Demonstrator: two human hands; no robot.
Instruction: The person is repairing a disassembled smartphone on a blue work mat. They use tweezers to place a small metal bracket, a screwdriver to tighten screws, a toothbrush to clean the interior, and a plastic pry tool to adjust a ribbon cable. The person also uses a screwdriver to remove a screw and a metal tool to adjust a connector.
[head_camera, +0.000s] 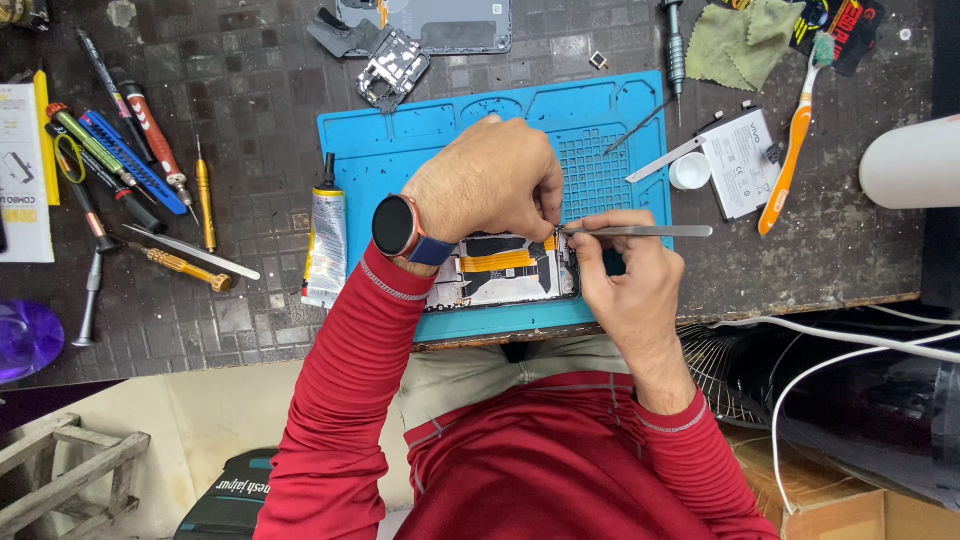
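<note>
Right hand (628, 285) pinches tweezers (640, 231) shut at the phone's (505, 268) right end; left hand (495, 180) fingertips press there, near the mat's (400, 150) front edge.

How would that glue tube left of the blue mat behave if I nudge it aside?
The glue tube lies flat and looks partly squeezed, so it would probably slide, not roll. It seems light and soft-walled, likely denting under a firm pinch. Its black nozzle appears capped, so leaking seems unlikely.
</note>
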